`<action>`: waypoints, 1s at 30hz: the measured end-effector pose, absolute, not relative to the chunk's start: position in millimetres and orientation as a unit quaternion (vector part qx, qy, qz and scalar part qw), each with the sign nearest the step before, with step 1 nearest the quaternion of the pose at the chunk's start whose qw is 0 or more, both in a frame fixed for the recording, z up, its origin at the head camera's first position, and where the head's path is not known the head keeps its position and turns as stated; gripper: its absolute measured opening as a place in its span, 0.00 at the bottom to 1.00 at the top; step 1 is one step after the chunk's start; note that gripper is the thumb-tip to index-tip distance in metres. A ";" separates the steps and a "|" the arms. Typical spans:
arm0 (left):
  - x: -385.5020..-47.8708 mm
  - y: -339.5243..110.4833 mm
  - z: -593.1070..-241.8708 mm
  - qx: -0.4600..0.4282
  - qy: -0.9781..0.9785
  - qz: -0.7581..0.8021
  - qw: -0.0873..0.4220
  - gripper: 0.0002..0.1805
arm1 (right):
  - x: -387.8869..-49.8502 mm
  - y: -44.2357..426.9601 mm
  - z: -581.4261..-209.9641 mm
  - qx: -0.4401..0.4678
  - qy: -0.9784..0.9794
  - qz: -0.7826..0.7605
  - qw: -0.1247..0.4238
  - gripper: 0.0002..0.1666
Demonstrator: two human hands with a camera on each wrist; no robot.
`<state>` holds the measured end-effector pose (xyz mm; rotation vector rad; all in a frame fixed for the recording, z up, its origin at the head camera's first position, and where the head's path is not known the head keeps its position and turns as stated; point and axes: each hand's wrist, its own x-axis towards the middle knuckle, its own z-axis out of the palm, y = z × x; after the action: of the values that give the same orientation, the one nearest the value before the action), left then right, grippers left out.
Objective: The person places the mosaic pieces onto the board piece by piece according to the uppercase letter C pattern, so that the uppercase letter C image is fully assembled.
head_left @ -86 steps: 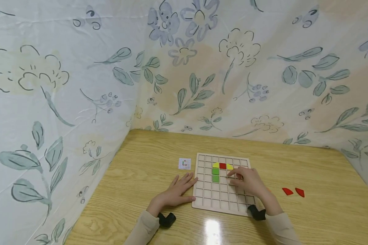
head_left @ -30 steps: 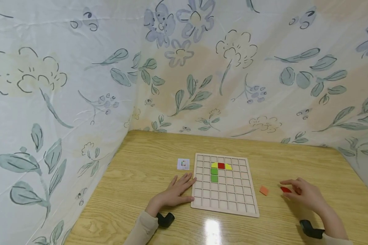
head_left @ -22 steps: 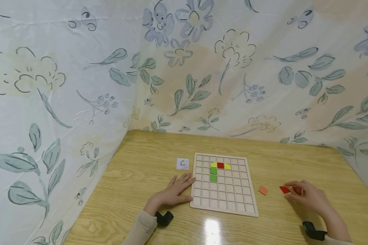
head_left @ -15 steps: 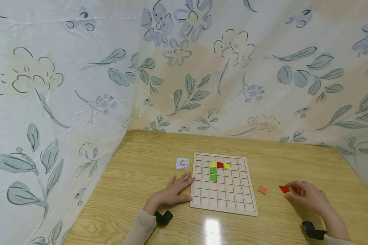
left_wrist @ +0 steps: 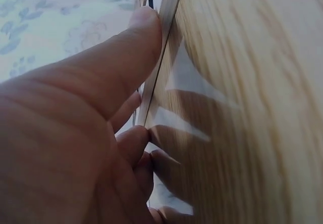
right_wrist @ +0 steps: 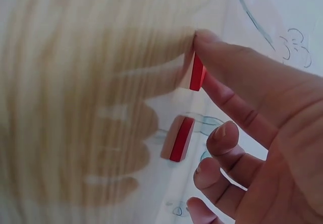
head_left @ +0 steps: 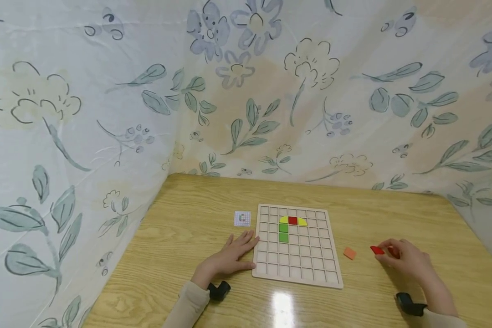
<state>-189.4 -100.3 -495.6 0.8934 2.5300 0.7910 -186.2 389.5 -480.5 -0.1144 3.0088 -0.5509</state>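
My right hand pinches a red rounded-edge tile between thumb and fingertip, right of the board; whether it touches the table I cannot tell. A second red tile lies on the table under that hand's other fingers. Spread flat, my left hand touches the left edge of the gridded wooden board with thumb and fingertips. Set in the board's upper cells are a red square tile, a yellow curved tile to its left, another yellow tile to its right, and two green square tiles below the left yellow one.
An orange square tile lies between the board and my right hand. Beyond the board's upper left edge is a small card printed with a grid pattern. Floral cloth hangs around the wooden table.
My right hand has gone from the board's yellow tile rightward to the red tiles and taken one, shifting it slightly. The orange tile has come into full view. My left hand stays on the board's edge.
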 end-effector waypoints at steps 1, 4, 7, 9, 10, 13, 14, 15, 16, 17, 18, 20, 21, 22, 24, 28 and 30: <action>-189.3 -100.4 -495.1 0.314 0.892 0.277 0.171 0.40 | -186.8 388.7 -481.1 -0.040 0.982 -0.180 0.036 0.26; -189.7 -100.7 -494.6 0.313 0.892 0.277 0.171 0.40 | -187.7 386.0 -483.4 -0.045 0.982 -0.182 0.023 0.23; -190.5 -101.4 -495.2 0.315 0.891 0.279 0.168 0.40 | -187.8 382.6 -484.9 -0.053 0.982 -0.181 0.012 0.21; -190.6 -101.9 -495.7 0.316 0.891 0.280 0.168 0.40 | -187.4 380.5 -485.0 -0.057 0.982 -0.180 0.008 0.20; -190.5 -102.2 -495.9 0.317 0.890 0.281 0.168 0.40 | -187.2 379.5 -484.8 -0.058 0.982 -0.178 0.006 0.19; -190.5 -102.7 -496.9 0.318 0.888 0.286 0.171 0.40 | -185.9 376.0 -483.1 -0.060 0.982 -0.179 0.000 0.18; -190.3 -102.9 -497.2 0.319 0.887 0.287 0.173 0.39 | -185.5 375.1 -482.5 -0.061 0.982 -0.179 -0.001 0.18; -190.4 -102.9 -497.6 0.319 0.886 0.289 0.174 0.39 | -185.1 374.2 -481.9 -0.061 0.982 -0.180 -0.002 0.18; -190.2 -103.0 -497.7 0.320 0.885 0.291 0.175 0.39 | -184.7 373.3 -481.2 -0.062 0.982 -0.180 -0.004 0.18; -190.4 -102.9 -498.0 0.320 0.884 0.293 0.177 0.39 | -184.4 372.3 -480.5 -0.064 0.981 -0.182 -0.006 0.18; -190.3 -102.7 -498.1 0.320 0.883 0.294 0.178 0.39 | -184.1 371.1 -479.7 -0.066 0.981 -0.183 -0.008 0.18; -190.6 -102.4 -498.6 0.320 0.882 0.296 0.179 0.40 | -184.0 368.6 -478.1 -0.075 0.980 -0.183 -0.021 0.16; -190.7 -102.3 -498.7 0.320 0.881 0.297 0.179 0.40 | -183.8 366.9 -477.1 -0.082 0.979 -0.186 -0.029 0.16; -190.6 -102.3 -498.7 0.321 0.881 0.298 0.180 0.40 | -183.6 364.9 -476.0 -0.089 0.977 -0.188 -0.038 0.15; -190.6 -102.6 -499.1 0.321 0.881 0.299 0.180 0.39 | -183.2 360.7 -473.8 -0.104 0.975 -0.188 -0.058 0.13; -190.1 -104.1 -499.1 0.321 0.879 0.302 0.183 0.39 | -183.3 352.2 -470.3 -0.122 0.971 -0.188 -0.081 0.13; -190.2 -104.6 -499.3 0.323 0.878 0.301 0.183 0.39 | -184.4 348.4 -469.7 -0.127 0.970 -0.187 -0.086 0.13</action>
<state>-190.2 -104.6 -499.3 0.9098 2.4773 0.8501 -184.4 348.4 -469.7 -0.4231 3.2273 -0.6212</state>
